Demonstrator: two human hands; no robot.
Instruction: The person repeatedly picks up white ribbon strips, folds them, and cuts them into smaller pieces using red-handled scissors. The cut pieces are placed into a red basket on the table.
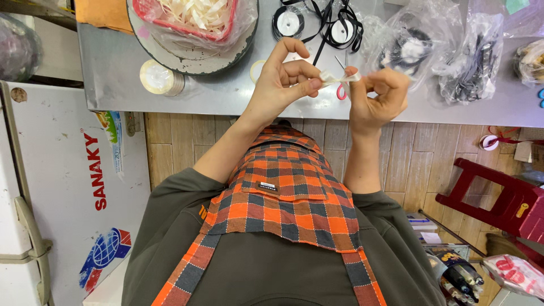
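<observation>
Cream ribbon strip (334, 77): pinched between fingertips of left hand (283, 79) and right hand (378, 93), both closed on it, held above the near edge of the steel table (113, 73). Beyond: black ribbon spools (289, 22), red-handled scissors (341, 90) (mostly hidden), bagged cream ribbon (195, 14) far left.

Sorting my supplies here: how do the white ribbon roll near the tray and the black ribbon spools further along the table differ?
The white ribbon roll is pale and tightly wound; the black ribbon spools are dark, with loose tails trailing. The roll sits alone; the spools sit close together. All rest on the grey table.
</observation>
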